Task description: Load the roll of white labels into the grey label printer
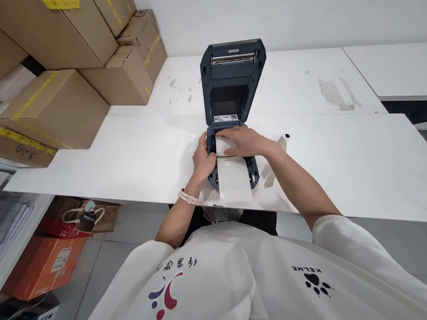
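Observation:
A dark blue-grey label printer [232, 81] stands on the white table with its lid tipped up and back. Inside its base sits a roll of white labels [223, 147], and a strip of label paper [234, 178] runs from it over the front toward the table edge. My left hand [203, 159] grips the left side of the printer's base, thumb toward the roll. From the right, my right hand [241, 141] reaches in with its fingers bent over the roll; part of the roll is hidden beneath it. A pale curled strip of paper [269, 176] lies right of the printer.
Cardboard boxes [60, 104] are stacked on the table's left end against the wall. A small black item [287, 135] lies to the right of my forearm. Below left are an orange box [44, 263] and shelving with papers. The table's front edge [155, 199] runs close to my body.

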### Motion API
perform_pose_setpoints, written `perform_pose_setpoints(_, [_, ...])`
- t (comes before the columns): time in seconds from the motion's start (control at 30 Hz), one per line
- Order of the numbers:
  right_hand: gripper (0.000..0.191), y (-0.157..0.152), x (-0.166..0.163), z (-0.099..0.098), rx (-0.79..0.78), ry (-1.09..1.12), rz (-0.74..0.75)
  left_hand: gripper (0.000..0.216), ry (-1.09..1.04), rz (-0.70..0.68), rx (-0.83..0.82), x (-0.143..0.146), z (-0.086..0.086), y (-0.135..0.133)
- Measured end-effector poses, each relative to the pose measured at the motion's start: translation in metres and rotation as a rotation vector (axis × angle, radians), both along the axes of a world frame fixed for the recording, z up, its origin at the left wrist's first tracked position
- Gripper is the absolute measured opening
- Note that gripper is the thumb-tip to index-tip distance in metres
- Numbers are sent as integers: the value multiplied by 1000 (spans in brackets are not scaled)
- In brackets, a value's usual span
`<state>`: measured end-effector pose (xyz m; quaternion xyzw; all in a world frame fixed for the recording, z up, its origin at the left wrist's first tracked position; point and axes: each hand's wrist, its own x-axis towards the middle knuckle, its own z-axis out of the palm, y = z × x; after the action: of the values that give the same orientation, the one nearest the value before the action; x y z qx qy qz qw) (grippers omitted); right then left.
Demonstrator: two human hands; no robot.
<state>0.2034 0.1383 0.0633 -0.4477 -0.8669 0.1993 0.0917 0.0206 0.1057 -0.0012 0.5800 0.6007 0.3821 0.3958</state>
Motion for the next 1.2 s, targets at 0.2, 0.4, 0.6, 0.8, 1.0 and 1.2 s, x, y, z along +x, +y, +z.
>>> perform_pose_setpoints(0.2, [85, 14, -17, -3, -122, -275, -48, 95, -40, 29, 3, 1, -9, 0])
perform_pose_setpoints(0.4, [91, 3, 32, 37, -177, 121, 171, 94, -80, 37, 8, 1, -10, 0])
perform_pose_setpoints(0.6, [89, -14, 118, 78, -129, 260, -66, 92, -142, 31, -8, 1, -9, -2])
perform_pose_setpoints(0.8, [88, 24, 156, 45, -208, 231, -349, 91, -168, 42, -4, 2, -14, 0])
perform_pose_setpoints(1.0, [99, 77, 159, -23, -226, 360, -419, 91, -171, 46, -4, 1, -18, 2])
perform_pose_setpoints(1.2, [97, 74, 168, -53, -233, 456, -521, 92, -185, 49, -11, 0, -21, 2])
